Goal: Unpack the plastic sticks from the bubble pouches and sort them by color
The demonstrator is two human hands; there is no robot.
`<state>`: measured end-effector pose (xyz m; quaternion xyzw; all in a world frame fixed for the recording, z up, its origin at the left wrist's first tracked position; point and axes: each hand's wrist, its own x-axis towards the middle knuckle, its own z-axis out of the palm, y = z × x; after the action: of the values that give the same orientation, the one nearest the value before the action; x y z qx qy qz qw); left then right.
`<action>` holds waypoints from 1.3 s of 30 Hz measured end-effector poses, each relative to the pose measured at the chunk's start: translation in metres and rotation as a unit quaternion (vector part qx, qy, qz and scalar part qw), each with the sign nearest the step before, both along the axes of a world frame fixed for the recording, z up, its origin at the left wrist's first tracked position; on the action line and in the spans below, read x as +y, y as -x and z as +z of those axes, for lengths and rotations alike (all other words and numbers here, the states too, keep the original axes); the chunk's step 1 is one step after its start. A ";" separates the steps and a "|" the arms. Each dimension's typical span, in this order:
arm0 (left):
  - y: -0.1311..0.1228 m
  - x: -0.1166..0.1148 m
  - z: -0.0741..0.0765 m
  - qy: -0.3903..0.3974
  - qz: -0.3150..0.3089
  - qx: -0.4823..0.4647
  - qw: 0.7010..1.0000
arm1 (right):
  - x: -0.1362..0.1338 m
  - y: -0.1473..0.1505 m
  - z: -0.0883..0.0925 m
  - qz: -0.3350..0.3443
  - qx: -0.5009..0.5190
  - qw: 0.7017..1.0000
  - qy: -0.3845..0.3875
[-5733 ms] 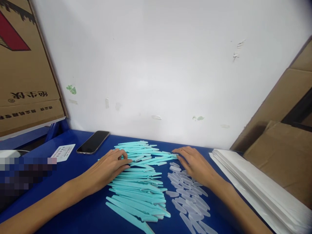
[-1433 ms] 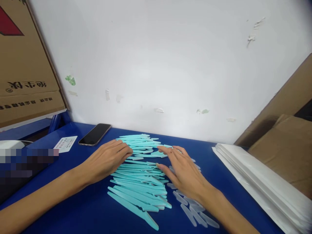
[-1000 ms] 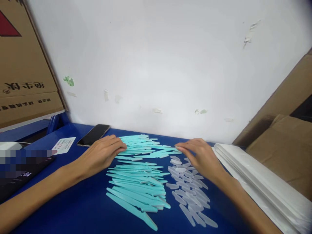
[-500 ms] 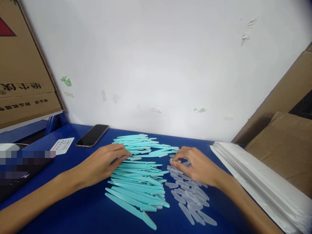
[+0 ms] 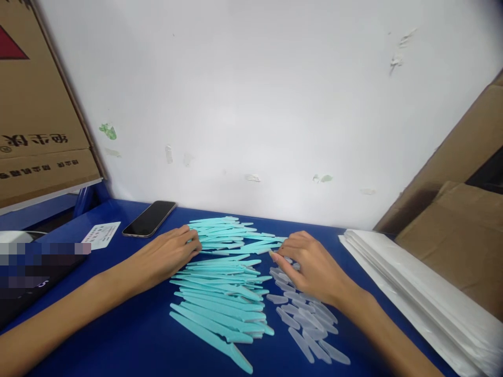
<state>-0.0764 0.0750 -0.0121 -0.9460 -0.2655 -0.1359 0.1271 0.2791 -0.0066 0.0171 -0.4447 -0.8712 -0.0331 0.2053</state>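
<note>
Many teal eyebrow razors lie side by side in an overlapping spread on the blue table, handles to the left. My left hand rests at the left ends of the upper rows, fingers curled in a pinch around the end of one razor. To the right of them is a loose heap of clear plastic blade covers. Above this heap, my right hand has its fingers bent and its thumb close to the right tips of the upper razors. Whatever its fingertips hold is hidden.
A phone and a printed card lie at the back left, near a dark device. White folded sheets are stacked at the right. Cardboard stands behind them; a large carton is at upper left. The white wall closes the back.
My left hand has shifted slightly left and its fingers have curled in more. My right hand has turned a little, its thumb moving up and left toward the razor tips.
</note>
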 end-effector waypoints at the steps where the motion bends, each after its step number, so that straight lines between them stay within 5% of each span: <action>1: -0.001 -0.002 0.003 -0.017 0.003 -0.006 1.000 | -0.001 0.002 0.000 0.004 0.008 1.000 -0.016; 7: -0.018 -0.035 0.027 -0.070 -0.033 -0.106 0.991 | -0.018 0.030 0.003 0.043 0.047 0.996 -0.064; 13: -0.036 -0.064 0.023 -0.029 -0.073 -0.137 0.988 | -0.025 0.054 -0.003 0.092 0.010 0.985 -0.149; 17: -0.030 -0.053 0.022 -0.017 -0.060 -0.144 0.988 | -0.013 0.030 0.001 0.065 -0.004 0.991 -0.115; 23: -0.020 -0.041 0.023 0.046 -0.039 -0.155 0.986 | 0.013 -0.028 0.003 -0.084 -0.058 0.995 0.004; 30: -0.033 -0.054 0.013 0.100 -0.083 -0.093 0.987 | 0.010 -0.037 0.006 -0.082 -0.051 0.987 0.126; 39: -0.031 -0.058 0.010 0.135 -0.063 -0.081 0.985 | 0.034 -0.051 -0.026 -0.113 -0.054 0.992 0.002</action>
<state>-0.0450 0.0174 -0.0017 -0.9551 -0.2304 -0.1831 -0.0329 0.3302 0.0277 -0.0084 -0.5383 -0.8252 -0.0782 0.1523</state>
